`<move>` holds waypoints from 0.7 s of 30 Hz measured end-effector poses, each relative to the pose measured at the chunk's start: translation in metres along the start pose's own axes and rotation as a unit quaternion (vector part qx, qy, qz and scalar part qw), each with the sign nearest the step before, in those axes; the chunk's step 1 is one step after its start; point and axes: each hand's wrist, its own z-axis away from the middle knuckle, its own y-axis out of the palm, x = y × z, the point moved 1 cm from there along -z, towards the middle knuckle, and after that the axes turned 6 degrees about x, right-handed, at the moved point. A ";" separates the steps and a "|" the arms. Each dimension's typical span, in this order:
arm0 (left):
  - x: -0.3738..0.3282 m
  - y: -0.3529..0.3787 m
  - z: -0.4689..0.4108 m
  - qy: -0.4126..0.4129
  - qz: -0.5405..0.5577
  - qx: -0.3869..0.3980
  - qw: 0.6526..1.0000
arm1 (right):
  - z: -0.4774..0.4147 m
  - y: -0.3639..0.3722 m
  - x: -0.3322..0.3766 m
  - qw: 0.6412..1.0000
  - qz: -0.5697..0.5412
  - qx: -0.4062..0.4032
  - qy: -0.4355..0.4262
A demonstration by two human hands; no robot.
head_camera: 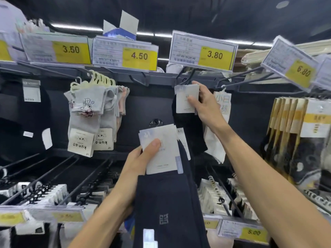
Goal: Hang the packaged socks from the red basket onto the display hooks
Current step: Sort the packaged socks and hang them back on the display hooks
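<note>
Fingers point(193, 100) of the right hand point(204, 104) pinch a sock card point(184, 102) up at the hook point(192, 74), seemingly to thread it on, while the left hand point(139, 158) grips the spare socks point(166, 194) close below, ready for hanging; no basket shows.
</note>
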 end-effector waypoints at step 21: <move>0.017 -0.006 0.003 0.118 -0.121 -0.007 0.985 | 0.131 0.006 0.092 0.998 0.042 0.046 0.007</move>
